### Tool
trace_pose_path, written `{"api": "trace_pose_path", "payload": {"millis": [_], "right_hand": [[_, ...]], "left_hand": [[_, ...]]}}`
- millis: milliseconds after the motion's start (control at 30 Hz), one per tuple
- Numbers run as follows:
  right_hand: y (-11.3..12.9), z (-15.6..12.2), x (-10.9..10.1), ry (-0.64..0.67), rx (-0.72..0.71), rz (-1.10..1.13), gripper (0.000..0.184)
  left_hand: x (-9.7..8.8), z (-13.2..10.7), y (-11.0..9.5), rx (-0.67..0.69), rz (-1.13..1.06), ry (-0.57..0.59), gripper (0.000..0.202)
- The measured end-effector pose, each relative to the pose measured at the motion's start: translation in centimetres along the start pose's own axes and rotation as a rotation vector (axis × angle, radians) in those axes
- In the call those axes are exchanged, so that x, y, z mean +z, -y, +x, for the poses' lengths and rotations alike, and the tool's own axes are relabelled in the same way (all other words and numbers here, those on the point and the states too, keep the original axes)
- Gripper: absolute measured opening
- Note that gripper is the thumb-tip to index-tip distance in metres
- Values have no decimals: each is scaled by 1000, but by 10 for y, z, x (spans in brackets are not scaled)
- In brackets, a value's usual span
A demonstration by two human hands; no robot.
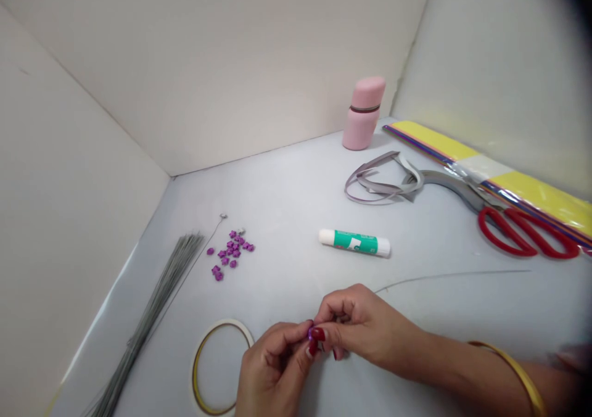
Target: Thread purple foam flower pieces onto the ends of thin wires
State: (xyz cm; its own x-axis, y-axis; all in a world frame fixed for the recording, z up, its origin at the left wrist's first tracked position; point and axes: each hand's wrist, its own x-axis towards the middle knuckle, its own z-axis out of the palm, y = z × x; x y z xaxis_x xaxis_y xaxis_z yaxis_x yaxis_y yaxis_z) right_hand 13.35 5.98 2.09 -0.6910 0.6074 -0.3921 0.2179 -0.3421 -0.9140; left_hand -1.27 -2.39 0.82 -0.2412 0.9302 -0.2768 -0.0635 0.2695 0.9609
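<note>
Where left hand (pixel 275 367) meets right hand (pixel 358 324), thin wire (pixel 453 274) pointing right, nearly level.

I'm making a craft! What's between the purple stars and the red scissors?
In the head view, a glue stick lies between the purple stars and the red scissors.

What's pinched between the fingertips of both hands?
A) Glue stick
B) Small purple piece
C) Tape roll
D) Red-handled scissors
B. The small purple piece shows between the fingertips of the left hand and right hand, and it looks like the loose purple pieces lying on the surface.
</note>
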Motion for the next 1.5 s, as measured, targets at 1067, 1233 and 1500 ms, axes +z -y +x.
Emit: {"api": "trace_pose_path", "payload": {"millis": [1067, 1233, 1500], "right_hand": [[2, -8, 1, -129, -533, -677, 14], [-7, -8, 0, -130, -611, -884, 20], [1, -6, 2, -123, -312, -500, 13]], "left_hand": [[-1, 0, 8, 167, 214, -4, 18], [0, -1, 14, 275, 268, -53, 14], [0, 0, 11, 224, 213, 2, 16]]}}
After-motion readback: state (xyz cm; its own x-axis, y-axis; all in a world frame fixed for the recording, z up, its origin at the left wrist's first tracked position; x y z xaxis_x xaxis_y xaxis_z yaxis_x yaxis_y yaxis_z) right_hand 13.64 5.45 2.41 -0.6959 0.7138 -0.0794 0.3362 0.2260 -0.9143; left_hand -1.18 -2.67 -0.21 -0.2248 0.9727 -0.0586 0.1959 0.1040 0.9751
